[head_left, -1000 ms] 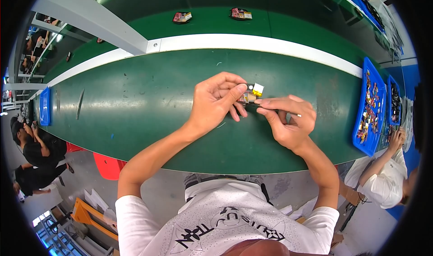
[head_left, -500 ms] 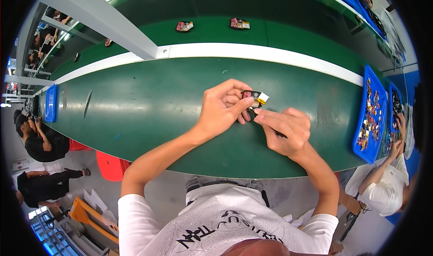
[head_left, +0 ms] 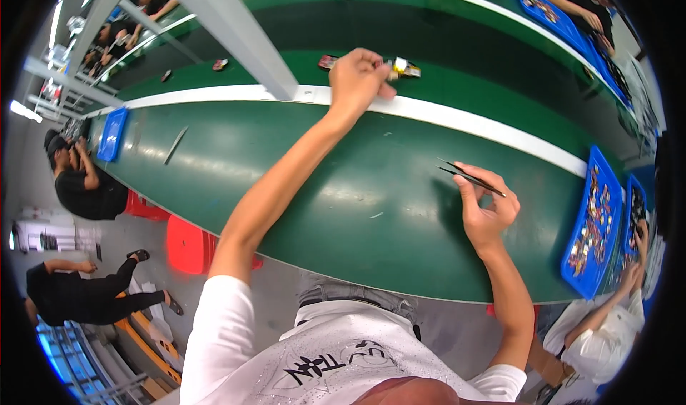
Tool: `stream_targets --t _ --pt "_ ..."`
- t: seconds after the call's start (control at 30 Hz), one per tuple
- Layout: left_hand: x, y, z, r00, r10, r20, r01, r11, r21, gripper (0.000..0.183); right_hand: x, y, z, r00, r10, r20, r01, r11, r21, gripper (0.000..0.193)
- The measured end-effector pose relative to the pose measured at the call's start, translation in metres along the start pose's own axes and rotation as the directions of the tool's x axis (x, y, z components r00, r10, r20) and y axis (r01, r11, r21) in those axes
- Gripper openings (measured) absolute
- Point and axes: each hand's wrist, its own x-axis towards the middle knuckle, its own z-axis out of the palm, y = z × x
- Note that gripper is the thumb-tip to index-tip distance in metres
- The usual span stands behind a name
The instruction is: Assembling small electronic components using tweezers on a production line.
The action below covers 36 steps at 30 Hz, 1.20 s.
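Observation:
My left hand (head_left: 357, 83) reaches past the white rail, over the far green belt. Its fingers are closed on a small electronic assembly with a silvery battery (head_left: 401, 64), partly hidden and blurred. Right beside it, overlapping in view, a similar assembly (head_left: 412, 71) lies on the belt. Another reddish-black assembly (head_left: 327, 62) shows just left of the hand. Above the near green tabletop, my right hand (head_left: 491, 208) grips dark tweezers (head_left: 475, 178). The tweezers' tips are apart, pointing up and left, with nothing between them.
A white rail (head_left: 457, 113) and grey post (head_left: 236, 41) divide the tabletop from the belt. At right stands a blue tray (head_left: 592, 226) of small parts. A thin metal tool (head_left: 176, 145) and blue tray (head_left: 113, 135) lie left. People work on both sides.
My left hand has carried the assembly away from my right hand, forward over the belt. My right hand has moved right, and its tweezers now show plainly. The whole view has shifted.

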Motion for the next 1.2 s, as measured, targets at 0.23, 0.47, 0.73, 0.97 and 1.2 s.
stream_targets --t 0.23,0.47,0.73,0.97,1.2 --pt "0.062 -0.024 0.003 0.980 0.169 -0.104 -0.067 0.776 0.627 0.017 -0.004 0.010 -0.003 0.999 0.045 0.027 -0.042 0.995 -0.089 0.015" --pt "0.069 -0.026 -0.003 0.977 0.205 0.061 -0.191 0.705 0.683 0.023 0.000 0.010 0.006 0.996 0.019 0.084 -0.013 0.997 -0.078 0.018" --pt "0.070 -0.020 0.003 0.974 -0.161 0.162 0.029 0.792 0.610 0.029 0.000 0.007 0.006 0.996 0.000 0.090 0.008 0.996 -0.087 0.018" --pt "0.021 0.004 -0.010 0.984 -0.089 0.157 0.020 0.919 0.394 0.019 -0.002 0.007 0.004 0.981 0.127 0.145 -0.126 0.992 -0.019 0.015" --pt "-0.110 0.035 -0.015 0.882 -0.302 0.361 0.304 0.951 0.051 0.016 0.008 -0.007 -0.010 0.799 0.538 0.268 -0.601 0.739 0.305 0.012"
